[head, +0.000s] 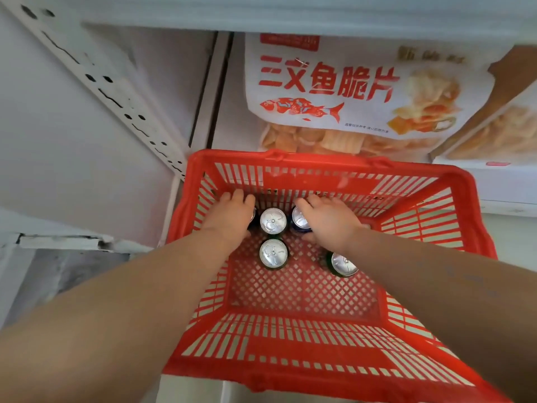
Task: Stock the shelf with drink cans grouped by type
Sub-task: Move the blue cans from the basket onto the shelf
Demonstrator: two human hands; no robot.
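Note:
A red plastic basket [290, 353] sits below me with several upright drink cans at its far end. My left hand [232, 216] is wrapped over a dark can at the far left, which it mostly hides. My right hand [328, 219] grips a blue can [299, 218] whose silver top shows beside my fingers. Between the hands stands a free can [272, 220]. Nearer me stand a green-sided can [273, 253] and, to the right, another green can [343, 263].
Behind the basket a large white bag of fish crisps [325, 91] with red lettering stands on a white shelf [508, 187], beside a boxed snack [499, 129] on the right. A white perforated shelf upright [110, 91] runs diagonally at the left.

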